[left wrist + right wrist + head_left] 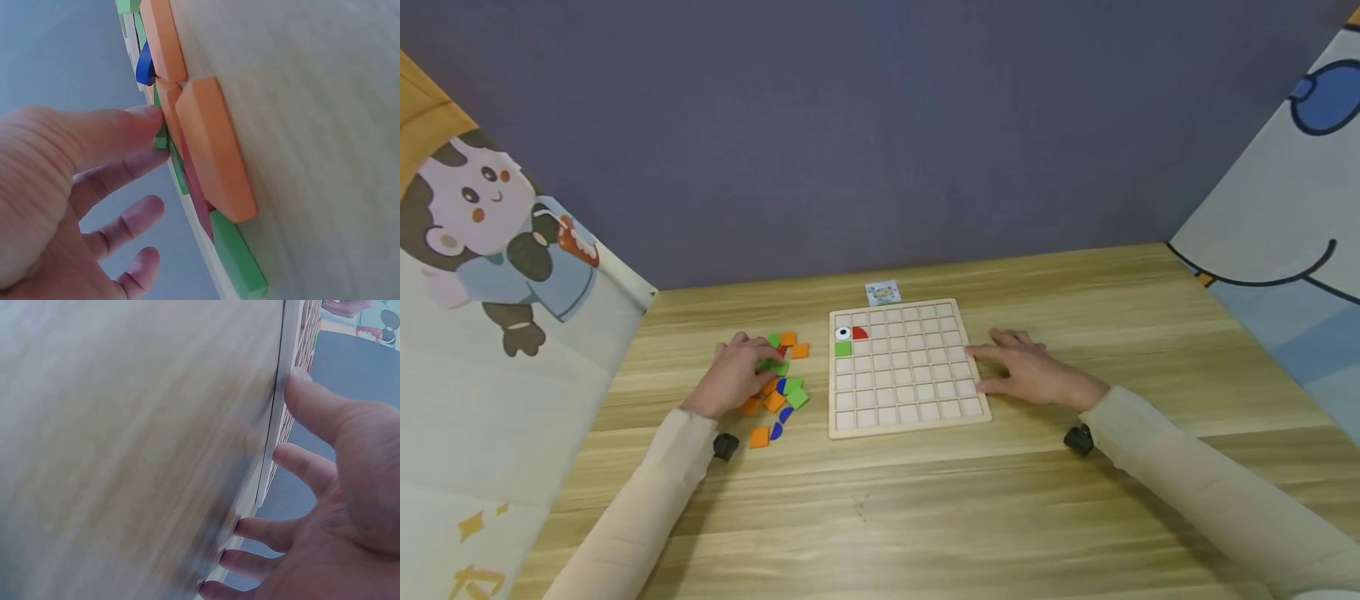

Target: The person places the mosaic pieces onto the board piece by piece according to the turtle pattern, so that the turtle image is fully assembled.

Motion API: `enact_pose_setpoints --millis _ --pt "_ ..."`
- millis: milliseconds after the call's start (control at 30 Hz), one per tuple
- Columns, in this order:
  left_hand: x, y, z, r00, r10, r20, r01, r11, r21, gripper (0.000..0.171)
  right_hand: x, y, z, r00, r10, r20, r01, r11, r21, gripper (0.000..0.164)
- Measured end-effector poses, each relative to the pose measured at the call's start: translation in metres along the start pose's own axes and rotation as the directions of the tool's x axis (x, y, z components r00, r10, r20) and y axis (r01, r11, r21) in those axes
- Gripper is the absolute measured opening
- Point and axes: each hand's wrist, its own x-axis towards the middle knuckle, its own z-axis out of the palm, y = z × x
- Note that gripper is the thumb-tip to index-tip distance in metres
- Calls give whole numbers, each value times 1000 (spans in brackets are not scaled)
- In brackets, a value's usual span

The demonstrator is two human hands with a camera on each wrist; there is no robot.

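My left hand [733, 377] is over a loose pile of flat tiles left of the board. In the left wrist view its thumb and index finger pinch a small green tile [162, 137], while the other fingers curve loosely. Orange tiles [215, 150] and a blue half-round piece [145, 65] lie close by. The wooden grid board [910, 429] holds an eye tile [843, 333], a red quarter-round tile [860, 333] and a green square [843, 349] at its upper left. At the board's right edge, my right hand [1030, 372] rests with extended fingers, thumb and index touching the rim.
A small picture card [882, 292] lies behind the board's back edge. Wood-grain table surface [880, 517] surrounds the board. A dark panel [880, 142] rises at the back, with cartoon-printed walls on both sides.
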Motion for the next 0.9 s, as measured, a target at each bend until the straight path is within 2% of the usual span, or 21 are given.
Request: enact_pose_setpoints --millis 233,467,900 --pt "2 3 -2 1000 4 -28 -5 1000 -28 18 1 1 1 1000 6 -3 -6 1000 3 62" --pt "1 5 0 998 -2 57 4 999 -43 18 1 1 1 1000 3 -4 -3 1000 6 62" --pt "2 9 0 996 -27 86 32 998 -55 24 1 1 1 1000 6 -5 -6 1000 0 62"
